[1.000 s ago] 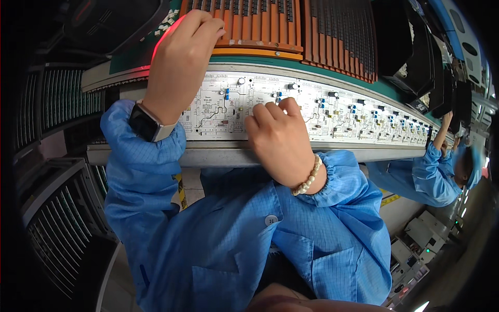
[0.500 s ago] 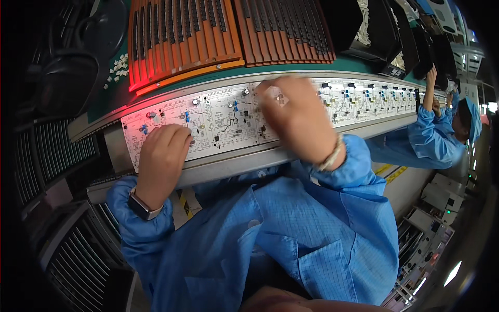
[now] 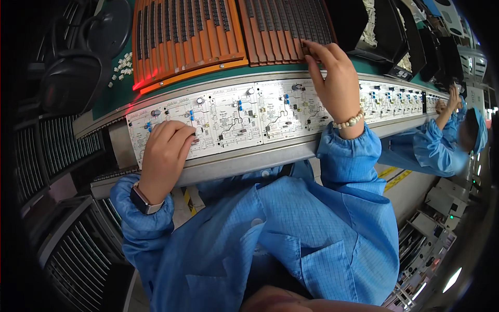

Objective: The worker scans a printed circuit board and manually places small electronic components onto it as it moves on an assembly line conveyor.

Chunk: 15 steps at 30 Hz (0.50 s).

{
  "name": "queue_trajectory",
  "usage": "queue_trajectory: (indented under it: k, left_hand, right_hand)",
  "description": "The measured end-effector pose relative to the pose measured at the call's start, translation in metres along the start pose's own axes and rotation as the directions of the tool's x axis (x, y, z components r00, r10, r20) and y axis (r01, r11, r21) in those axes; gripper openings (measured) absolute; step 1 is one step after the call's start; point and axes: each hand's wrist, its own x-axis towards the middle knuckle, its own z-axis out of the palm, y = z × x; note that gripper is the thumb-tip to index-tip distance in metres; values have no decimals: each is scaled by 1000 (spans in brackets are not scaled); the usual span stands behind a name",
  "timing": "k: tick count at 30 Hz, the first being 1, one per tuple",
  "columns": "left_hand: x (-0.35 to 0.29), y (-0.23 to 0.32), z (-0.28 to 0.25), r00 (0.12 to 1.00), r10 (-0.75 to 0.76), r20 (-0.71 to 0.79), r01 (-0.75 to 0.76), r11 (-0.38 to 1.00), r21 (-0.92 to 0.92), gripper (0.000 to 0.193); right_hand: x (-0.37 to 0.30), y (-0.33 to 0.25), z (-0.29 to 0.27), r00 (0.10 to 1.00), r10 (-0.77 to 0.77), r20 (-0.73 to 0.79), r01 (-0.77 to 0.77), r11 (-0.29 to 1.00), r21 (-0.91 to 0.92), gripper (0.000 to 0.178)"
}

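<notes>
My left hand (image 3: 165, 148) rests over the left end of a row of white circuit boards (image 3: 228, 140). Its thumb and fingertips are pinched round a small dark component (image 3: 194, 134), partly hidden. My right hand (image 3: 338, 83) reaches across the row to the brown slotted tray (image 3: 270, 49), which holds columns of black components (image 3: 280, 18). Thumb and forefinger close on a small black component (image 3: 305, 50) at the tray's lower right part. Blue, black and silver parts stand on the boards.
An orange slotted tray (image 3: 189, 57) stands left of the brown one. White connectors (image 3: 123, 65) lie loose on the green mat (image 3: 112, 96). Black bins (image 3: 382, 39) hold pale parts. A metal rail (image 3: 244, 162) borders the boards. At far right, another person in blue (image 3: 426, 132) works along the line.
My right hand has moved from above the boards up to the brown tray, uncovering the boards beneath. My left hand stays in nearly the same place.
</notes>
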Motion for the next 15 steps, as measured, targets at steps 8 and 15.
queue_trajectory:
  k: [8,15]
  left_hand:
    - [11,2,12,996,2,-89,-4,1000,-31,14]
    - [21,0,13,998,-27,-53,25,998,-50,10]
  right_hand:
    - [-1,-1,1,999,31,10,-31,999,-11,28]
    - [-4,0,4,999,45,9,-45,999,-11,30]
